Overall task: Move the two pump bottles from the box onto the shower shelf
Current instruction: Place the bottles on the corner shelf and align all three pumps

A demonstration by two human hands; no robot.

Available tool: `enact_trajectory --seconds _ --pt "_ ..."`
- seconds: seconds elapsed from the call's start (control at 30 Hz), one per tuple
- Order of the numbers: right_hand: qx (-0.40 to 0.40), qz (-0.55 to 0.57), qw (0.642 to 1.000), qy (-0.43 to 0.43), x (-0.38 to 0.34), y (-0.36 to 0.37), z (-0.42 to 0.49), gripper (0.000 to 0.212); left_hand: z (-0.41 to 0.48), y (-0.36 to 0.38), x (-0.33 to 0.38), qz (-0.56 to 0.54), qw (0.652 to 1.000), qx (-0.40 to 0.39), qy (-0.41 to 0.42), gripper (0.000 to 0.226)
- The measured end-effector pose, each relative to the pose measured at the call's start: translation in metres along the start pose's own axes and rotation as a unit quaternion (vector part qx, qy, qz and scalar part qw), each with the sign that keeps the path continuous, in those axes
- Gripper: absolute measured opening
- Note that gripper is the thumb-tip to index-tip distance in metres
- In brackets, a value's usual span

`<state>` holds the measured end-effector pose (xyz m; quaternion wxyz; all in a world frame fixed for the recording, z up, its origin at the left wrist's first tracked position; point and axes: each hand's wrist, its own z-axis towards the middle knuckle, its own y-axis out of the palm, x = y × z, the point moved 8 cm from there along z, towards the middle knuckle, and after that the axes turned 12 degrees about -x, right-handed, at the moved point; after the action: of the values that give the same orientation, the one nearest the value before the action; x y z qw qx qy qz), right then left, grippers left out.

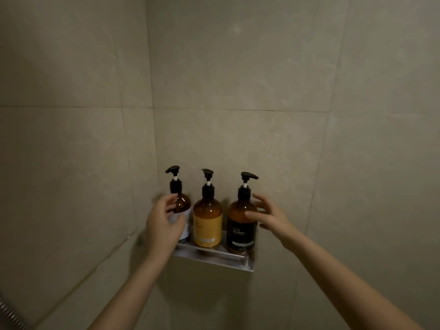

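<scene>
Three amber pump bottles stand upright in a row on the metal shower shelf (214, 257) in the tiled corner. My left hand (164, 222) curls around the left bottle with a white label (183, 206), thumb across its front. The middle bottle with a yellow label (207, 222) stands untouched. My right hand (266, 216) is at the right side of the black-labelled bottle (240, 227), fingers splayed, with the thumb tip resting on its shoulder and the other fingers loose behind it. The box is out of view.
Beige tiled walls meet in a corner (152, 115) just behind the left bottle. A ribbed metal shower hose (9, 313) shows at the bottom left edge. The shelf's front rail (245, 258) runs along the bottles' bases.
</scene>
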<state>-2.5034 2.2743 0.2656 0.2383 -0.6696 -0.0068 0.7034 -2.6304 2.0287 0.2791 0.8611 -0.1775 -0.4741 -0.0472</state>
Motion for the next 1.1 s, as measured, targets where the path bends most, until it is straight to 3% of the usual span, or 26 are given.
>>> enact_trajectory --seconds 0.13,0.4,0.73,0.87,1.0,1.1 --pt "-0.042 -0.018 0.999 0.001 -0.015 0.0 -0.001 0.067 0.015 0.013 0.023 0.03 0.995 -0.092 0.02 0.039" --pt "-0.055 -0.063 0.996 0.008 -0.019 0.006 0.002 0.049 0.027 0.043 0.034 0.103 0.979 -0.177 -0.015 0.066" --pt "-0.068 -0.048 0.996 0.006 -0.02 0.008 0.002 0.042 0.029 0.045 0.035 0.171 0.973 -0.154 -0.023 0.058" --pt "-0.059 -0.067 0.996 0.016 -0.024 0.008 0.0 0.051 0.029 0.048 0.041 0.191 0.969 -0.158 -0.009 0.045" --pt "-0.019 -0.114 0.993 0.028 -0.033 0.003 -0.002 0.063 0.033 0.046 0.036 0.18 0.968 -0.172 -0.025 0.059" --pt "0.011 -0.144 0.989 0.024 -0.039 0.001 -0.002 0.057 0.038 0.045 0.031 0.177 0.964 -0.194 -0.036 0.062"
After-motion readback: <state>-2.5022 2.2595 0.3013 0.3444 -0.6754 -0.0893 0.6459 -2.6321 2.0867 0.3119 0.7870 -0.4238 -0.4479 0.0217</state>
